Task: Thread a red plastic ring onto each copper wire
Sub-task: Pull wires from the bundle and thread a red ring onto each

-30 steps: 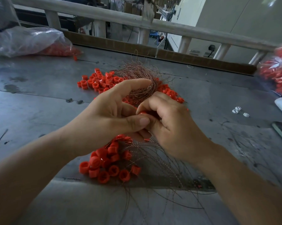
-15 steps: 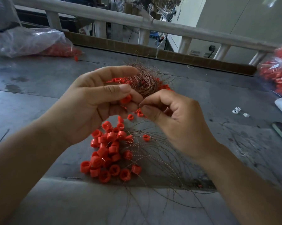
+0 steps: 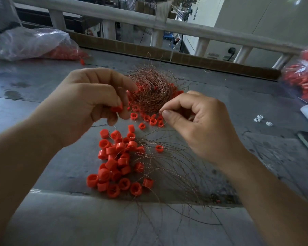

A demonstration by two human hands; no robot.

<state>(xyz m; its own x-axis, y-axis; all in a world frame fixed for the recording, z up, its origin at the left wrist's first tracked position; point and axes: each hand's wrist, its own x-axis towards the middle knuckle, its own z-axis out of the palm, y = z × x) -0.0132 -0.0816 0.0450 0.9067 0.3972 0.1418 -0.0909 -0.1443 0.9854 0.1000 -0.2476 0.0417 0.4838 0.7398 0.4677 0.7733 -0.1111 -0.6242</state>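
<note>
**Bringing a ring to a wire end**

The ring (image 3: 117,109) is held in the air above the worktop (image 3: 43,107), pinched between the thumb and curled fingers (image 3: 114,96) of the left hand (image 3: 89,105). A little apart from it, the right hand (image 3: 194,125) presses thumb to forefinger on what looks like a fine wire (image 3: 160,112), a strand too thin to follow. The step in hand seems to be one threading, with ring and wire tip held but not yet joined. Next the hands must close the gap so the tip finds the ring's bore, which calls for steady aim. Both wrists are raised, with the fingertips turned toward each other. Below lies a ring pile (image 3: 114,167), and behind is the tangle (image 3: 149,89).
</note>
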